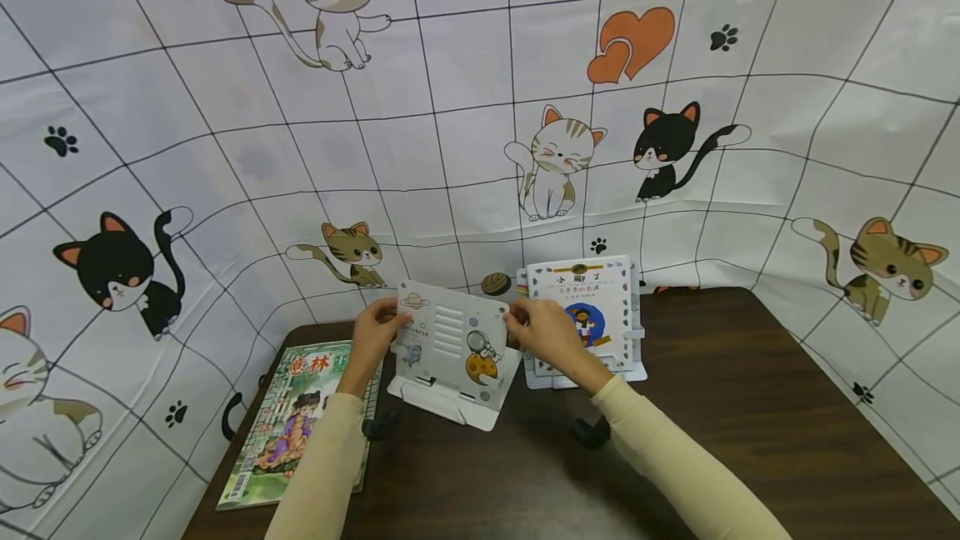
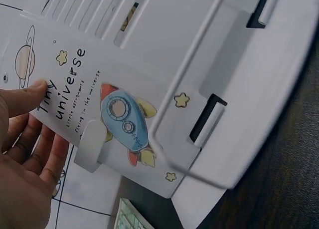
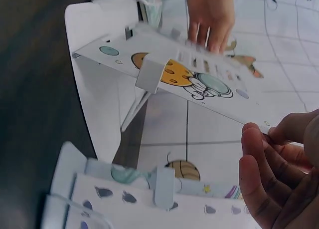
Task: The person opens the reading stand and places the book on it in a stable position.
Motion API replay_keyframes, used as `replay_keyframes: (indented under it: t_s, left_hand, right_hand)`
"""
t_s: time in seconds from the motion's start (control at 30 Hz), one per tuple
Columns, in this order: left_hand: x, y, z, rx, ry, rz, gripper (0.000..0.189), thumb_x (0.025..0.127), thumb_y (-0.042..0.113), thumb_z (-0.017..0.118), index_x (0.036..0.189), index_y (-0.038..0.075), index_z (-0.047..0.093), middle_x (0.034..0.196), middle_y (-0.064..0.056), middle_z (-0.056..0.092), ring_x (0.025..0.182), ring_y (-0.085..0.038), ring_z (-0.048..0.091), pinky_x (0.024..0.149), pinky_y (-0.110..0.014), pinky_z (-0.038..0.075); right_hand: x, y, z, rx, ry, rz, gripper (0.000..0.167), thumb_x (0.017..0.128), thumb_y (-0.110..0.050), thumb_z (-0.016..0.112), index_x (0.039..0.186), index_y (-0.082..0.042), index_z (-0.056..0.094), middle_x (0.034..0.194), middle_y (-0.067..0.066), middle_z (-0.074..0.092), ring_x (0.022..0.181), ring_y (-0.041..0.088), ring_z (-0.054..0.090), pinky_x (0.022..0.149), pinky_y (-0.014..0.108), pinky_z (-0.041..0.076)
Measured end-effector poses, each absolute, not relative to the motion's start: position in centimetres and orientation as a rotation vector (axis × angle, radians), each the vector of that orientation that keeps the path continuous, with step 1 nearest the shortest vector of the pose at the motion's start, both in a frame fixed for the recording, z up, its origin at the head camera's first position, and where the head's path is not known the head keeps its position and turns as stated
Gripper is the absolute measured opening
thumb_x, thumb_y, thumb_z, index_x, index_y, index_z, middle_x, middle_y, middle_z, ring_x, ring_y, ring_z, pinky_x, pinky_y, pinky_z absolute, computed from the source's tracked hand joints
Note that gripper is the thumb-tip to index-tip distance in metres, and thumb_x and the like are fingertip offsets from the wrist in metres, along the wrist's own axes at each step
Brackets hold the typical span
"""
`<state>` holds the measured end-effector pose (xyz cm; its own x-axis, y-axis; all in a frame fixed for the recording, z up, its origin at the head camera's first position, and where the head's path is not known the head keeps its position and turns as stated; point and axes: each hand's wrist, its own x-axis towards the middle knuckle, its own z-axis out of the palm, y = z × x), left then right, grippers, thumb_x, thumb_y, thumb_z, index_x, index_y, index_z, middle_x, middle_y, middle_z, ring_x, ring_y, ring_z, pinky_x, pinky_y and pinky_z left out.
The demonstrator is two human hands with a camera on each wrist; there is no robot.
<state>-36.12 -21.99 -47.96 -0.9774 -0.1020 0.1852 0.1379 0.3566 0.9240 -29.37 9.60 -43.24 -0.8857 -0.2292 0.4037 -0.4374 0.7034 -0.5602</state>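
Note:
A white metal book stand (image 1: 450, 332) printed with planets, an astronaut and a rocket stands tilted on the dark table, its base plate folded out. My left hand (image 1: 375, 333) pinches its left edge, thumb on the printed front beside the words "Tiny universe" (image 2: 62, 87). At the upper right corner my right hand (image 1: 546, 327) pinches the panel between thumb and fingers, as the right wrist view also shows (image 3: 284, 164). A clip (image 2: 90, 146) juts from the panel's side. Behind my right hand, a second stand (image 1: 636, 365) bears a white book (image 1: 555, 283) with a blue round picture.
A magazine (image 1: 292, 432) with a figure in purple lies at the table's left side. The dark wooden table (image 1: 720, 407) reaches back to a white grid sheet (image 1: 465, 148) printed with cartoon cats. Black curved pieces (image 1: 591, 432) show near both wrists.

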Motion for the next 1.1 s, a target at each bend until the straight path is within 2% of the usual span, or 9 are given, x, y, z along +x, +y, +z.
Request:
replay_keyframes:
  t_s: [0.27,0.6,0.77,1.1]
  left_hand:
    - [-35.5,-22.1,-48.1,0.011,-2.385,-1.686,0.039,0.099,0.017,0.078,0.130,-0.003,0.065,0.116,-0.020,0.068,0.099,-0.017,0.059,0.076,-0.017,0.049]
    - [-35.3,-21.6,-48.4,0.049,-2.388,-1.645,0.038,0.100,0.018,0.077,0.128,-0.004,0.063,0.110,-0.015,0.068,0.094,-0.013,0.058,0.074,-0.017,0.048]
    - [-35.4,-21.3,-48.5,0.061,-2.370,-1.646,0.038,0.099,0.017,0.077,0.127,-0.005,0.063,0.108,-0.016,0.068,0.092,-0.012,0.058,0.073,-0.017,0.047]
    - [-35.3,-21.3,-48.5,0.056,-2.367,-1.640,0.037,0.100,0.017,0.076,0.127,-0.004,0.062,0.110,-0.015,0.067,0.092,-0.011,0.057,0.074,-0.017,0.047]
  right_hand:
    - [-31.9,9.4,-42.8,0.433,-2.653,0.830,0.020,0.105,-0.023,0.068,0.090,-0.011,0.071,0.066,-0.001,0.068,0.048,0.008,0.054,0.045,0.023,0.033]
    - [-34.0,9.1,-42.1,0.365,-2.679,0.760,0.023,0.107,-0.024,0.065,0.094,-0.007,0.075,0.062,0.001,0.066,0.044,0.011,0.056,0.044,0.024,0.039]
    - [-34.7,9.0,-41.9,0.335,-2.677,0.703,0.025,0.107,-0.024,0.065,0.090,-0.008,0.075,0.066,0.003,0.066,0.051,0.013,0.054,0.048,0.024,0.038]
    - [-35.1,8.6,-42.1,0.287,-2.656,0.676,0.022,0.106,-0.024,0.068,0.100,-0.006,0.080,0.077,0.007,0.073,0.057,0.015,0.058,0.051,0.026,0.042]
